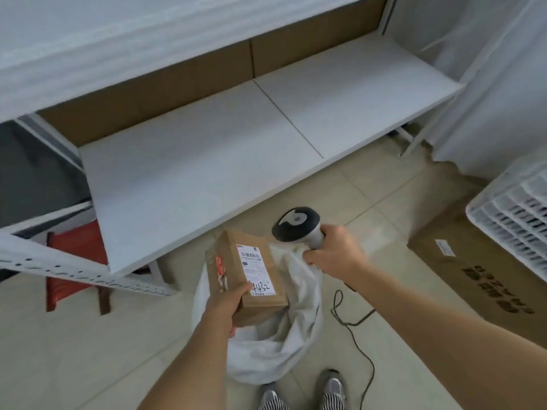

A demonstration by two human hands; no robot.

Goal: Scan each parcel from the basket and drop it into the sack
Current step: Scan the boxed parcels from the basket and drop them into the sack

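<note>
My left hand (226, 304) grips a brown cardboard parcel (233, 261) by its near end, white shipping label facing up with a barcode and handwritten digits. The parcel hangs over the open mouth of a white sack (299, 321) standing on the floor. My right hand (334, 253) holds a grey and black handheld scanner (296, 224) by its handle, the head just right of the parcel's far end. The same hand also pinches the sack's rim. The scanner's black cable (355, 329) trails down across the floor.
A white shelf board (236, 149) of a metal rack runs across in front of me. A white plastic basket (515, 214) stands at the right, over a flat brown carton (485, 279). A red stool (74, 261) sits under the rack at left. My shoes (302, 392) are at the bottom.
</note>
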